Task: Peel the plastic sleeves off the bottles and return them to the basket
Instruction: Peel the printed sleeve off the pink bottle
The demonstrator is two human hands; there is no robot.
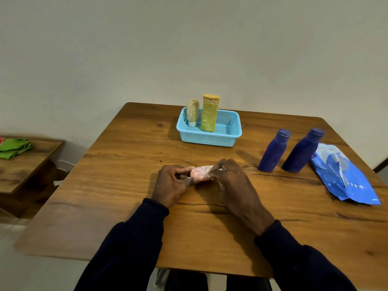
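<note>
A small pink bottle (200,172) wrapped in clear plastic lies on its side at the middle of the wooden table (130,196). My left hand (171,184) grips its left end and my right hand (228,181) pinches the wrap on its right part. At the back stands a light blue mesh basket (218,139) holding a beige tube (192,112) and a yellow bottle (209,113), both upright and wrapped in plastic. Two dark blue bottles (274,151) (302,151) stand upright on the table to the right, outside the basket.
Crumpled blue and white plastic sleeves (344,177) lie at the table's right edge beside the blue bottles. A lower wooden side table (27,164) at the left carries a green cloth (14,148). A plain wall rises behind the table.
</note>
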